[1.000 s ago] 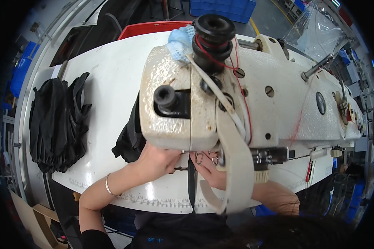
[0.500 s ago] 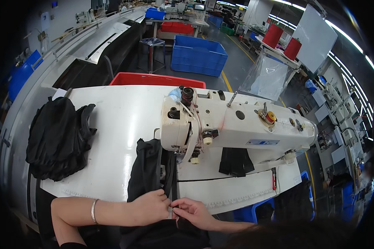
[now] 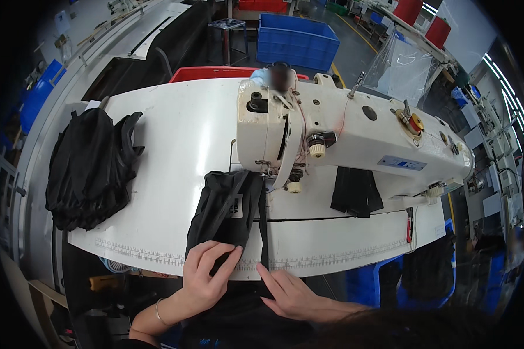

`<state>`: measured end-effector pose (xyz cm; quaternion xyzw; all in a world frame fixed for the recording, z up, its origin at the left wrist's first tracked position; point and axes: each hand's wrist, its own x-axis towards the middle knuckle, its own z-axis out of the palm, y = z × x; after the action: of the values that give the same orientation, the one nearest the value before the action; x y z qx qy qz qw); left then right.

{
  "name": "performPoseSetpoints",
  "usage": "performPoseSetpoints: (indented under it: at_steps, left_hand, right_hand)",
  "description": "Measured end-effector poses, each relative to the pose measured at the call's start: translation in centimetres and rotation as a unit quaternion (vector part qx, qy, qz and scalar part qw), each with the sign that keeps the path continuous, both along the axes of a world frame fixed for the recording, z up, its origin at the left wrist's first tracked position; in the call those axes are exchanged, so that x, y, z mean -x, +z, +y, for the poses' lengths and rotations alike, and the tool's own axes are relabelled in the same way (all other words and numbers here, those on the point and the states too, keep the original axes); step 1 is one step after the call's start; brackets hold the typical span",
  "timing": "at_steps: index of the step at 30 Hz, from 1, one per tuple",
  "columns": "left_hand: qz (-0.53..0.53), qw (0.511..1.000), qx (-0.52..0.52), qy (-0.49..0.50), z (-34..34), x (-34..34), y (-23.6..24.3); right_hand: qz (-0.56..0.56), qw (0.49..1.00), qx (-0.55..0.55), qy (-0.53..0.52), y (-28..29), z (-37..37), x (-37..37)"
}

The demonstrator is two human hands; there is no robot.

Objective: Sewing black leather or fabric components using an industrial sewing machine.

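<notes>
A black fabric piece (image 3: 218,203) with a small white label lies under the head of the white sewing machine (image 3: 332,131). My left hand (image 3: 206,272) has its bent fingers closed on the near end of this fabric at the table's front edge. A narrow black strip (image 3: 264,232) runs toward me from the needle area, along the right of the fabric. At its near end is my right hand (image 3: 291,295), the fingertips closed over the strip and the thumb lower down. My fingers hide the strip's end.
A pile of black fabric pieces (image 3: 93,168) lies at the table's left. More black fabric (image 3: 357,192) sits under the machine arm, and a red-handled tool (image 3: 409,225) is at the right. A printed ruler (image 3: 157,254) follows the front edge. Behind stand red and blue bins (image 3: 297,43).
My hands, together before, are now apart, the left holding the fabric and the right at the strip. The fabric lies more spread out, with its label showing. The whole view has shifted.
</notes>
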<state>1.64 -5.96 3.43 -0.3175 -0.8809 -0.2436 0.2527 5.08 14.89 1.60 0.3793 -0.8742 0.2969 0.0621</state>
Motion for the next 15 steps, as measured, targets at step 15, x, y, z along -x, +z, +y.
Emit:
performPoseSetpoints:
  at_steps: [15]
  left_hand:
    - [-0.496, 0.700, -0.509, 0.071, -5.4, 16.5, 2.7]
  right_hand:
    - [0.195, 0.970, -0.140, 0.048, -2.0, 1.3, 0.2]
